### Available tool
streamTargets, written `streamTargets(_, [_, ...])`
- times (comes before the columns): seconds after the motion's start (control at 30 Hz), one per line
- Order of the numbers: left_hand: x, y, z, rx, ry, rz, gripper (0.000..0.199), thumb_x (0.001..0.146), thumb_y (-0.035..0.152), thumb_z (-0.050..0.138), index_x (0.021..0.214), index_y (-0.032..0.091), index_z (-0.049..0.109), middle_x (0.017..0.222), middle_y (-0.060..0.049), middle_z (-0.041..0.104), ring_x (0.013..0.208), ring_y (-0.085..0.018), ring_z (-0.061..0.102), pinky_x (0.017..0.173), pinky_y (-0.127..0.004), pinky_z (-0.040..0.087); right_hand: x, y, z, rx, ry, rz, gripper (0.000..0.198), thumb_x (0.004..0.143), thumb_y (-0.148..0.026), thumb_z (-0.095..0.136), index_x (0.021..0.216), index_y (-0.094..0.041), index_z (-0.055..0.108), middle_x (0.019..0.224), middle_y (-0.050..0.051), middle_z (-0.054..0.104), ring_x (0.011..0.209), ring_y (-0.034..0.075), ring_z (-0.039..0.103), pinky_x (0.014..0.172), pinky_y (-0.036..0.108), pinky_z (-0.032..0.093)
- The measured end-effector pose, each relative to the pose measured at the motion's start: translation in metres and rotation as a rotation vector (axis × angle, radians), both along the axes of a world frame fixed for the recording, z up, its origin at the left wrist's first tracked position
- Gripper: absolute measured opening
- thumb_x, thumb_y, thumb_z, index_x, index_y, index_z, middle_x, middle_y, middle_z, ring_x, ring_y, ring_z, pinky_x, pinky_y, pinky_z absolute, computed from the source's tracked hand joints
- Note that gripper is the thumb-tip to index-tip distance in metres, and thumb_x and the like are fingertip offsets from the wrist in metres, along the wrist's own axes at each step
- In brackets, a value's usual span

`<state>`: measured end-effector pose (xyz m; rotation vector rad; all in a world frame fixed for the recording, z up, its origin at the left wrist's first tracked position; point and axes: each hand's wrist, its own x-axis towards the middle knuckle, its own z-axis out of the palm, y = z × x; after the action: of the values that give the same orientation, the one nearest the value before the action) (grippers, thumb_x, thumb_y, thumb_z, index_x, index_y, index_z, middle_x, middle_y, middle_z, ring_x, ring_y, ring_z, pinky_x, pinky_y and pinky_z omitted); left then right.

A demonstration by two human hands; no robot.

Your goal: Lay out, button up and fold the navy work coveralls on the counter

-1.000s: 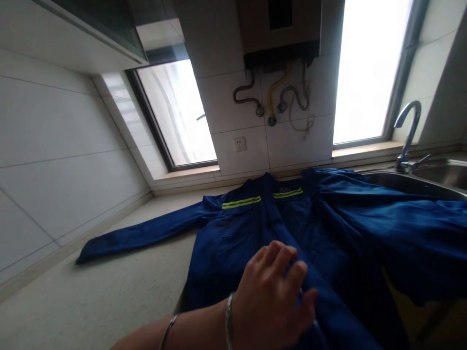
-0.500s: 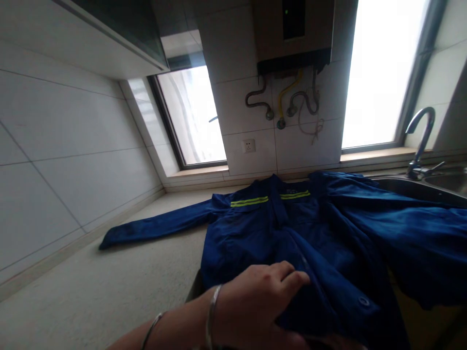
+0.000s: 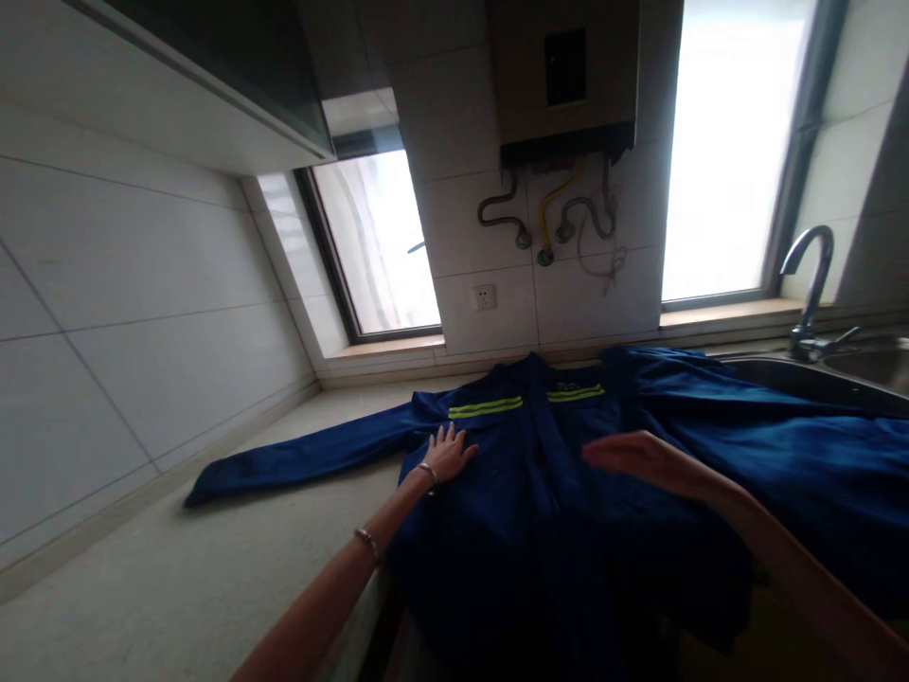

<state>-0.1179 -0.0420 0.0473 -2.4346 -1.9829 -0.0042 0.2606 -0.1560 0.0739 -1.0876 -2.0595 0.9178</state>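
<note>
Blue jacket (image 3: 490,502): front side up on the counter (image 3: 270,559), directly beneath the left hand and below the right; it spans the area before the person.
Long axis of body: collar (image 3: 529,365) toward the back wall, length running toward the person; lower end seems to drop past the counter's front edge, too dark to trace.
Left-side sleeve (image 3: 305,457): crosswise to the body, fairly straight, pointing left and slightly toward the person; left hand the nearer.
Right-side sleeve (image 3: 767,445): broad, rumpled, spread rightward in front of the sink (image 3: 870,367); right hand the nearer.
Yellow-green stripes (image 3: 486,407): one pair on each side of the chest; the left-side pair lies just beyond the left fingertips.
Front opening (image 3: 538,455): lengthwise, between the two hands, touched by neither as far as shows.
Left hand (image 3: 446,457): palm down, fingers spread apart and pointing toward the wall; appears to rest on the left chest panel, gripping nothing.
Silver bracelets (image 3: 367,545): two, on the left wrist and forearm.
Right hand (image 3: 643,455): seen edge-on, blurred; flat, fingers stretched leftward toward the front opening, no grip showing; contact with the cloth cannot be told.
Spacing of hands: apart, one to each side of the opening.
</note>
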Motion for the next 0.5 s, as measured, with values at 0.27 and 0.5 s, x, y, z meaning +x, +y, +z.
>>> streamTargets(0.27, [-0.017,0.050,-0.028,-0.062,0.009,-0.011,0.075,0.084,0.067,0.015,0.145,0.024,0.022,0.153,-0.010,0.008,0.138,-0.036,0.003,0.103,-0.064,0.010,-0.018,0.188,-0.037,0.095,-0.713,-0.486,0.057,0.089,-0.055,0.034,0.142,-0.035,0.029,0.152,0.005,0.015,0.135,0.039,0.015,0.101,0.065,0.014])
streamTargets(0.5, [-0.015,0.097,-0.023,-0.083,0.022,-0.047,0.070,0.086,0.064,0.018,0.145,0.027,0.020,0.153,-0.007,0.007,0.139,-0.032,0.004,0.106,-0.059,0.011,-0.003,0.249,-0.056,-0.106,-0.723,-0.500,0.059,0.086,-0.067,0.020,0.139,-0.044,0.030,0.151,0.004,0.019,0.135,0.041,0.013,0.097,0.069,0.007])
